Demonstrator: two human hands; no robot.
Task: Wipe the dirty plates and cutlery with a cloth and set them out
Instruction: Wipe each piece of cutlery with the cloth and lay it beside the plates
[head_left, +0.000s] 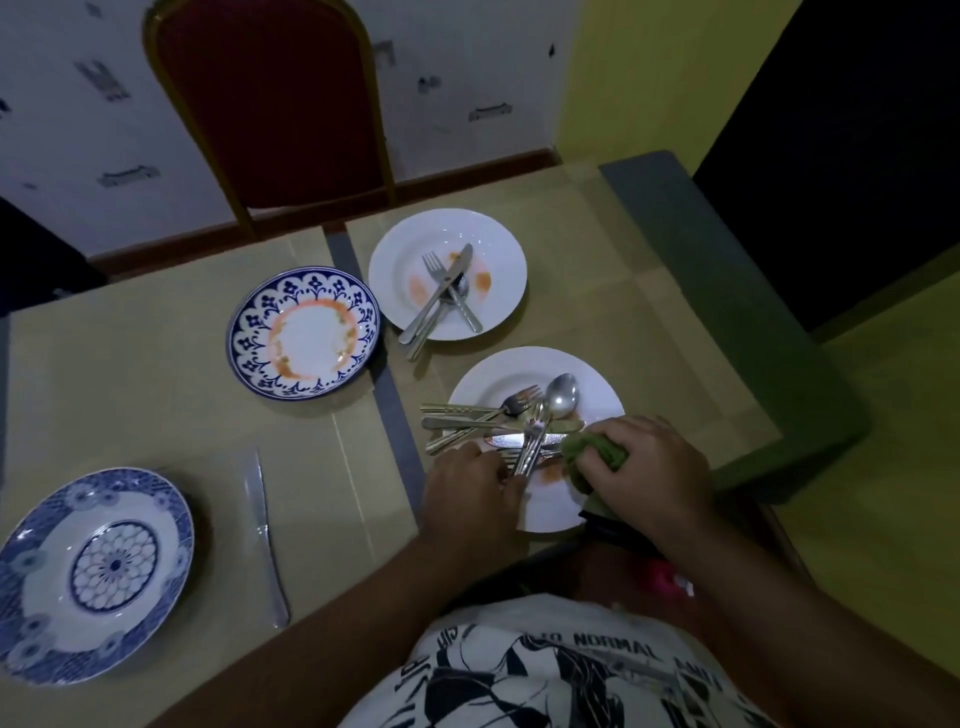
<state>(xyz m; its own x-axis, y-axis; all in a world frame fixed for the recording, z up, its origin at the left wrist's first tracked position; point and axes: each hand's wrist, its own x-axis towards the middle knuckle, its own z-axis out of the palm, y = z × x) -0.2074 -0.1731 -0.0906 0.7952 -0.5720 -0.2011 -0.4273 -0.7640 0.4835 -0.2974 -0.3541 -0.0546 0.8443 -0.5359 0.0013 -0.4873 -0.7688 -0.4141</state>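
The tan desk (156, 374) is stretching out under both hands, and a red chair (270, 104) is standing beyond it, well past the left hand.

Directly beneath the hands a white plate (498, 379) is lying with orange smears on it. Just beyond the hands a second white plate (498, 244) is sitting, also stained orange. Further out to the left of the left hand a blue-rimmed plate (311, 338) is showing an orange ring. Well to the left of the left hand, on the near side, a blue patterned plate (130, 519) is resting and looking clean.

The left hand (470, 493) is curling narrowly over the near-left rim of the plate, its fingertips pinching the handle end of a spoon (563, 395). The right hand (654, 467) is closing round a bunched green cloth (597, 452), which is pressing on the plate just beside the spoon handle.

Between and just beyond the hands a cutlery heap (467, 421) of forks and knives is lying crossed over the plate. A fork (434, 291) and a table knife (452, 275) are crossing on the second white plate.

A lone knife (265, 530) is lying on the desk between the left hand and the blue patterned plate.
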